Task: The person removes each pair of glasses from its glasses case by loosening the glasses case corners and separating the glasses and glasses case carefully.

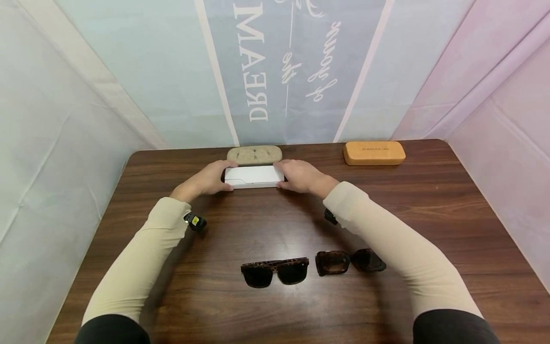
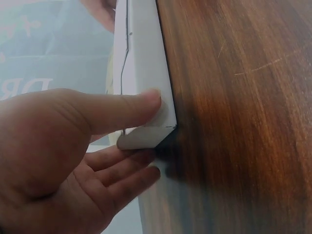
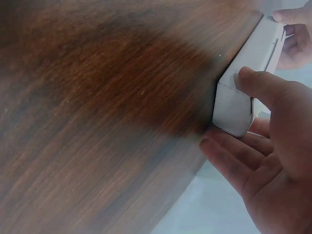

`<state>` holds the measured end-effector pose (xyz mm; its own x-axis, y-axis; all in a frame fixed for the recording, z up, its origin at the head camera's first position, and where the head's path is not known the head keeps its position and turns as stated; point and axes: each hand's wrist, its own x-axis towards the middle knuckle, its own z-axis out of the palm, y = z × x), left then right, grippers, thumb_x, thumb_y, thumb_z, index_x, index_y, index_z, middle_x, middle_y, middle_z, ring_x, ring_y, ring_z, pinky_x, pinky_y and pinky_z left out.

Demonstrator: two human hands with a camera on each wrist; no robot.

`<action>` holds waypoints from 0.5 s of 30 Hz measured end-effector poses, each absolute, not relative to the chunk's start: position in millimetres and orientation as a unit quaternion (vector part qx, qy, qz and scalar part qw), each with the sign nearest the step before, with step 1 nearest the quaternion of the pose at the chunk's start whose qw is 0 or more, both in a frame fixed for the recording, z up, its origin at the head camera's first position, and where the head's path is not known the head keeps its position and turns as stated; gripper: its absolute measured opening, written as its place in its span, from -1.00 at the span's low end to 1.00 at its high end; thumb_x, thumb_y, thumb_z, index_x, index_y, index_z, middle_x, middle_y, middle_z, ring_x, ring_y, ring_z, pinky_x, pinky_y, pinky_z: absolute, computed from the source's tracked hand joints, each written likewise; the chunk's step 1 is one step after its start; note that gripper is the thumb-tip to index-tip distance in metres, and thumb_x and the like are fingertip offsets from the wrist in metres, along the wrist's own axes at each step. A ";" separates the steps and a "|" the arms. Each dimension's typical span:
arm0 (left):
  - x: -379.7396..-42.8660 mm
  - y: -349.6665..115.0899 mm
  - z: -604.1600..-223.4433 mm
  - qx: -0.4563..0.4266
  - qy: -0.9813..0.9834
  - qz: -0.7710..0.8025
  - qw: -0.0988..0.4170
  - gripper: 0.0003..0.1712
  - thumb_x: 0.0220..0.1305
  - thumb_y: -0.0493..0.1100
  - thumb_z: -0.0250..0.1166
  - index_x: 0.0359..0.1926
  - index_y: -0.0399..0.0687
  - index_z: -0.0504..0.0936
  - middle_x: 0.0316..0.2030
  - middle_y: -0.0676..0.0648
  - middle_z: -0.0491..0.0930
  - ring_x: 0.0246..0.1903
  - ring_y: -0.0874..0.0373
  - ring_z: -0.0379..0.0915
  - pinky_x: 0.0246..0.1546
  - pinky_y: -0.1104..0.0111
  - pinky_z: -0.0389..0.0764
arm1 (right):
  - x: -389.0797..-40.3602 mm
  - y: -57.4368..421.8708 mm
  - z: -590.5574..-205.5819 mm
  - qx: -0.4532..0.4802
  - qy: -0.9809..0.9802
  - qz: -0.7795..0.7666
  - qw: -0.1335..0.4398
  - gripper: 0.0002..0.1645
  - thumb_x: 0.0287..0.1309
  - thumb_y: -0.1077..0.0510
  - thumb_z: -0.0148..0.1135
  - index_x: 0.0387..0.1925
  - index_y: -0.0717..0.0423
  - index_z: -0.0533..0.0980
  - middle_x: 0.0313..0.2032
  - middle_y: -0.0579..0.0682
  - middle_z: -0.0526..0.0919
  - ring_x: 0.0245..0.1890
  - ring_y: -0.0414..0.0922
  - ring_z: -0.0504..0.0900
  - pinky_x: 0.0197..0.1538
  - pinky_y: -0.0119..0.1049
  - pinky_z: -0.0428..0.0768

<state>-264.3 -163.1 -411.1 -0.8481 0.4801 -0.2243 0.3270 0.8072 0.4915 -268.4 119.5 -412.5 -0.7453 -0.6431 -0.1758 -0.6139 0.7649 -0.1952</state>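
A white glasses case (image 1: 254, 175), long and flat-sided with a flap line along its front, lies lengthwise near the far side of the table. My left hand (image 1: 209, 177) grips its left end, thumb (image 2: 141, 108) on the front face and fingers behind. At the other end my right hand (image 1: 302, 177) holds it likewise, its thumb (image 3: 249, 78) pressing the front face. Just behind stands a beige fabric-look glasses case (image 1: 254, 154), partly covered by the white one. Nearer to me lie tortoiseshell sunglasses (image 1: 275, 271) and a second dark brown pair (image 1: 335, 263).
A tan-yellow glasses case (image 1: 374, 153) sits at the back right, close to the table's far edge. The brown wooden table (image 1: 206, 296) meets a printed cloth backdrop (image 1: 296, 124) behind, and white cloth (image 1: 56, 157) hangs at the left side.
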 end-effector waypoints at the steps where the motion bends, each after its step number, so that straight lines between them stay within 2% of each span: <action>1: -264.1 -162.9 -410.8 0.217 0.935 0.223 0.172 -0.22 0.25 -0.28 0.46 0.41 -0.40 0.33 0.37 -0.40 0.35 0.40 -0.24 0.22 0.41 -0.02 0.22 | -268.3 119.2 -412.7 -0.337 0.932 -0.059 0.117 -0.23 0.41 -0.04 0.26 0.44 0.32 0.29 0.31 0.25 0.49 0.24 0.09 0.55 0.23 -0.05 0.53; 8: -262.7 -157.2 -403.3 0.218 0.934 0.224 0.173 -0.25 0.32 -0.14 0.41 0.38 -0.43 0.35 0.27 -0.41 0.43 0.27 -0.23 0.35 0.31 -0.03 0.35 | -266.9 118.8 -410.3 -0.334 0.933 -0.045 0.123 -0.20 0.43 -0.06 0.23 0.47 0.32 0.25 0.36 0.25 0.43 0.31 0.10 0.49 0.29 -0.04 0.48; 15: -262.3 -152.6 -395.5 0.212 0.939 0.216 0.161 -0.34 0.41 -0.11 0.32 0.38 -0.39 0.38 0.30 -0.36 0.44 0.33 -0.21 0.33 0.35 -0.01 0.32 | -265.7 122.6 -404.5 -0.336 0.932 -0.044 0.130 -0.19 0.44 -0.09 0.20 0.49 0.28 0.23 0.39 0.24 0.40 0.37 0.09 0.41 0.34 -0.02 0.43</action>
